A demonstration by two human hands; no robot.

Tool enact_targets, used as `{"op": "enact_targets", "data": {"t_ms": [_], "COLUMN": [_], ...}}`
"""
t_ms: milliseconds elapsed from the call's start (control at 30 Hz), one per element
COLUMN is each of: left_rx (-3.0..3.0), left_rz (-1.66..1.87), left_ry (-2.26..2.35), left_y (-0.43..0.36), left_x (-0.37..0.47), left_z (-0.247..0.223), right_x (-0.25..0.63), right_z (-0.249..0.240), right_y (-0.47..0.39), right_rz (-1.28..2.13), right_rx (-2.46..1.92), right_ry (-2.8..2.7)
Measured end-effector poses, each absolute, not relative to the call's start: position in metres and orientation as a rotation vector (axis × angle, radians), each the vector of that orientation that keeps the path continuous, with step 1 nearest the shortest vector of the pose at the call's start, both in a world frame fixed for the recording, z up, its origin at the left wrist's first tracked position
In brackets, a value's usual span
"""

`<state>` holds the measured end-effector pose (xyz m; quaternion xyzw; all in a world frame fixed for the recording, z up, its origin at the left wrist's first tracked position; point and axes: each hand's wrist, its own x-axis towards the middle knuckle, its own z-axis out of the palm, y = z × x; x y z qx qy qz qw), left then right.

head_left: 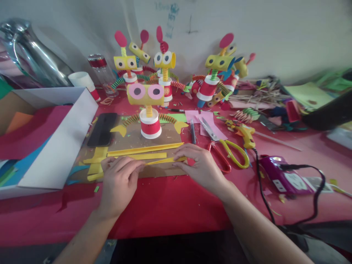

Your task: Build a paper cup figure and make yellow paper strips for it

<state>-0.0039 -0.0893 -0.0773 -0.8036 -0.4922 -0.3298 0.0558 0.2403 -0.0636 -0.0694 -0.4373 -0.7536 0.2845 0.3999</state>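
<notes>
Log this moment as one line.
left hand: pinching narrow yellow paper strip | right hand: pinching strip's other end | beneath: flat brown cardboard sheet

On the pale wall [247, 33], a short column of blue-green handwriting [169, 18] holds what look like numbers, one line perhaps starting with 16, though blur and a scribbled-over patch leave the rest unreadable; to its right stands a darker hand-drawn mark [190, 25], an upright stroke crossing a flat one. The red band of the front paper cup [150, 127] bears a row of tiny dark marks too small to read, a cup behind it [167, 90] shows a round gold emblem, and the purple device [272, 176] carries whitish markings, likewise illegible.
</notes>
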Motion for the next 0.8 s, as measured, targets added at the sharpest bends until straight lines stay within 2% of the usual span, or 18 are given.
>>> {"op": "enact_targets", "data": {"t_ms": [200, 500, 633, 800], "left_rx": [-2.368, -2.276, -2.277, -2.282], "left_rz": [-1.063, -1.063, -1.080, -1.098], "left_ry": [-1.474, -1.376, -1.370, -1.378], "left_y": [-0.0894, -0.0914, -0.0918, -0.0927], "left_x": [-0.0063, -0.0029, -0.0023, -0.0041], "left_z": [-0.0751, -0.0719, -0.0722, -0.0704], "right_x": [0.2370, 0.2380, 0.2382, 0.2362], "right_z": [-0.0680, -0.0736, -0.0711, -0.0654], "right_y": [-0.0636, -0.0666, -0.0657, -0.0662], "right_rz": [0.860, 1.293, 1.301, 1.138], "right_rx": [-1.084, -1.226, -1.206, -1.017], "right_ry": [-1.728, -1.425, -1.376, -1.442]}}
